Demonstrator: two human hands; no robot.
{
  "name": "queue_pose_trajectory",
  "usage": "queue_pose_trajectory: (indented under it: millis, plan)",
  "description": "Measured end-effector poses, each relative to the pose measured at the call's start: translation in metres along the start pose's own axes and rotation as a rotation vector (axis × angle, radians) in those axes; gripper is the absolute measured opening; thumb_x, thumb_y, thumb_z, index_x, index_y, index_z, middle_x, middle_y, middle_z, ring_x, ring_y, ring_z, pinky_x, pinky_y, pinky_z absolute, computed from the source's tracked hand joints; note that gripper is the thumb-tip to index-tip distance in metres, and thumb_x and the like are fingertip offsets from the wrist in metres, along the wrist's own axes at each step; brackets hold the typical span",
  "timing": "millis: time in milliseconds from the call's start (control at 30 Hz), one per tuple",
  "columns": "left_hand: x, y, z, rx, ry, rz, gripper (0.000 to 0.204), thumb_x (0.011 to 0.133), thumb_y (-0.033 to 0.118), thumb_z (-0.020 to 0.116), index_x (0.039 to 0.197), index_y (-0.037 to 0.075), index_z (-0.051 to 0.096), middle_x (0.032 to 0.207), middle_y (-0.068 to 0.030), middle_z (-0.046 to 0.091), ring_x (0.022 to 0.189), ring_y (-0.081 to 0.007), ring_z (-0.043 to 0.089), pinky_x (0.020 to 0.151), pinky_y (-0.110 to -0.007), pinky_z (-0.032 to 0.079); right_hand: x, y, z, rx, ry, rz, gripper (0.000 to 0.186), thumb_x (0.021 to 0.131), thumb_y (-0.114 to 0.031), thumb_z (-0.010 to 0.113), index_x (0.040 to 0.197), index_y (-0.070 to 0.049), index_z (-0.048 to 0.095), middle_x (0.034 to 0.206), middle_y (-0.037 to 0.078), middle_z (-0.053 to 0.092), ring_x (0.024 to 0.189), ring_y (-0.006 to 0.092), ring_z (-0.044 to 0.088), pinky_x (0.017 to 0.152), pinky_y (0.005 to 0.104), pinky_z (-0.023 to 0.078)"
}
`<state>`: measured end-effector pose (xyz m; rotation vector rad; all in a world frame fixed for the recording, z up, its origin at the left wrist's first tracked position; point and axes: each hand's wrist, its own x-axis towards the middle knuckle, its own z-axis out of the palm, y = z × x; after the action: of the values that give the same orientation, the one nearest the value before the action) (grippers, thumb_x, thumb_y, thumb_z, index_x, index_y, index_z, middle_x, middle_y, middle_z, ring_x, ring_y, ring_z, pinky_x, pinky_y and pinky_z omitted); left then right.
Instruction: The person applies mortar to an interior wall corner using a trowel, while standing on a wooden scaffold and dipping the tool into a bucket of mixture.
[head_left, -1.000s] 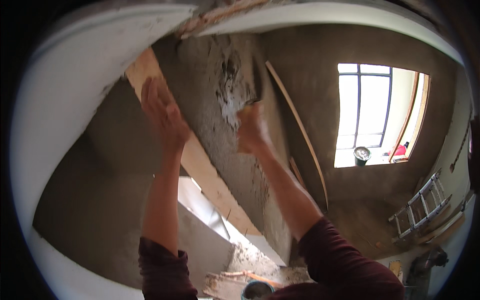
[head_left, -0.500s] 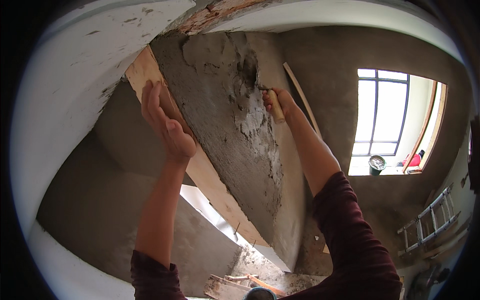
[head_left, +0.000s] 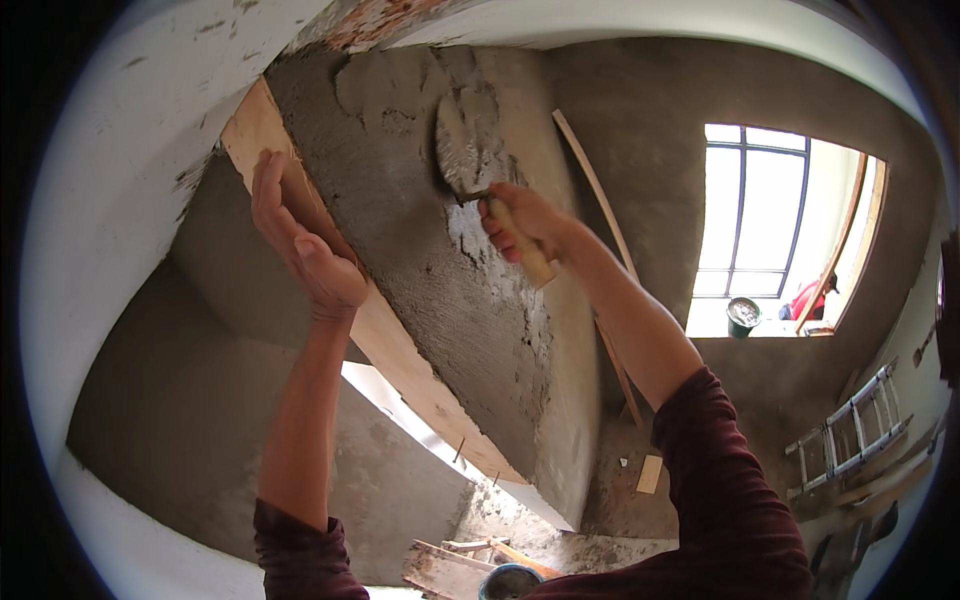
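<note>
A trowel (head_left: pixel 463 143) with a pointed metal blade and a pale wooden handle is in my right hand (head_left: pixel 524 228), my fingers wrapped round the handle. Its blade, smeared with mortar, lies against or just over the wet grey mortar (head_left: pixel 400 225) on the wall face; I cannot tell if it touches. Along the left edge of that face runs a long wooden board (head_left: pixel 400 355). My left hand (head_left: pixel 305 235) rests on this board near its upper end, palm against it and fingers stretched out, holding nothing.
A bucket (head_left: pixel 743 316) stands on the sill of the barred window (head_left: pixel 755 215) at the right, with a person in red (head_left: pixel 806 298) beside it. A ladder (head_left: pixel 850 430) is at the lower right. Another bucket (head_left: pixel 510 580) and wooden planks (head_left: pixel 450 565) lie below. A thin strip of wood (head_left: pixel 597 190) leans behind the wall.
My right hand has moved left with the trowel, whose blade now shows flat over the mortar. My left hand stays on the board. The whole view has shifted slightly.
</note>
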<state>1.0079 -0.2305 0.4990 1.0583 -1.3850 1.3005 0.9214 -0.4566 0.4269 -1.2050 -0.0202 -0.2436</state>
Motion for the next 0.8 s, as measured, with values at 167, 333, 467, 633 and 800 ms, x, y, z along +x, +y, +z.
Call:
queue_pose_trajectory:
  millis: [167,333,467,633,800]
  plan:
    - [-0.004,-0.007,-0.001,0.03,0.015,0.032,0.078,0.094,0.059,0.009,0.137,-0.003,0.028,0.141,-0.0172,0.029,0.134,-0.0294,0.026,0.11,-0.043,0.018,-0.056,0.048,0.041,-0.141,0.023,-0.019,0.036,0.098,-0.034,0.03,0.082,-0.007,0.046,0.061,0.004,0.047,0.044,0.0144,0.046,0.04,0.0327,0.042]
    - [-0.001,-0.011,-0.013,0.015,0.017,0.033,0.076,0.095,0.056,0.009,0.137,-0.003,0.028,0.141,-0.0176,0.03,0.133,-0.0303,0.027,0.11,-0.044,0.019,-0.098,0.08,0.012,-0.094,-0.01,-0.039,0.036,0.098,-0.032,0.028,0.079,-0.007,0.044,0.058,0.005,0.048,0.042,0.0139,0.044,0.039,0.0307,0.042]
    - [-0.001,0.003,0.012,-0.014,0.019,-0.019,0.077,0.094,0.058,0.008,0.138,-0.002,0.027,0.14,-0.0164,0.031,0.132,-0.029,0.027,0.11,-0.043,0.018,-0.03,0.04,-0.048,0.207,0.13,-0.175,0.033,0.098,-0.028,0.026,0.08,-0.009,0.046,0.058,0.001,0.048,0.039,0.0116,0.042,0.037,0.0293,0.04]
    - [0.0,-0.004,-0.005,-0.012,-0.029,-0.026,0.076,0.095,0.056,0.008,0.138,-0.004,0.024,0.142,-0.0191,0.028,0.132,-0.0312,0.029,0.11,-0.045,0.02,-0.028,0.053,0.02,-0.025,0.072,-0.143,0.033,0.097,-0.032,0.03,0.081,-0.009,0.047,0.058,0.002,0.047,0.043,0.0115,0.045,0.037,0.0287,0.04]
    - [-0.001,-0.006,-0.009,-0.119,0.011,-0.105,0.078,0.093,0.06,0.013,0.138,-0.002,0.027,0.142,-0.0187,0.028,0.133,-0.0302,0.027,0.111,-0.045,0.019,-0.105,0.109,0.033,-0.13,-0.152,-0.141,0.037,0.098,-0.034,0.031,0.079,-0.007,0.048,0.059,0.003,0.047,0.044,0.012,0.047,0.037,0.03,0.04]
